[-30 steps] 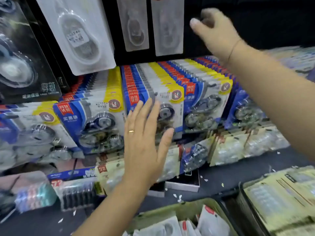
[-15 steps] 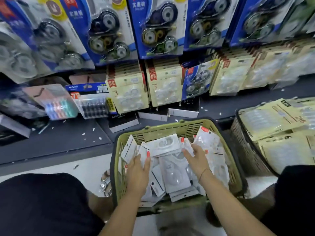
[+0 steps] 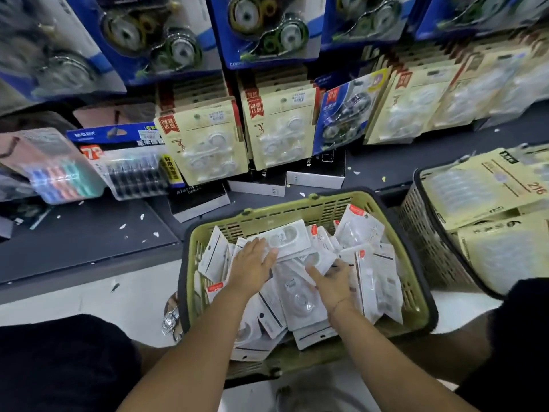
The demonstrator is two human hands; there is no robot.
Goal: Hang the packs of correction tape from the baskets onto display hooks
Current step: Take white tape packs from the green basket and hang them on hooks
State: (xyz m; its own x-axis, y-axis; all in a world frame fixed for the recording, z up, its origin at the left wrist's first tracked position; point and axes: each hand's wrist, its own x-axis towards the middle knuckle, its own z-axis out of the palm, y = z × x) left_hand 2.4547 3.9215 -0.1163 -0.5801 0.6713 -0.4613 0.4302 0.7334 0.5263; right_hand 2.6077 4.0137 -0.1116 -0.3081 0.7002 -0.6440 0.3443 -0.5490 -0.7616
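A dark grey shop shelf ledge (image 3: 89, 242), flecked with paper scraps, runs under rows of hanging beige carded packs (image 3: 205, 144). Near it stands an olive-green slotted plastic basket (image 3: 297, 203) heaped with flat white packs of correction tape (image 3: 300, 301). The left hand (image 3: 252, 269) lies flat on the heap with straight fingers. The right hand (image 3: 332, 283) digs in beside it; I cannot tell if it pinches one. The slick packs overlap loosely, so lifting one could drag others over the rim. A second, grey-brown basket (image 3: 421, 233) crowds in at the right.
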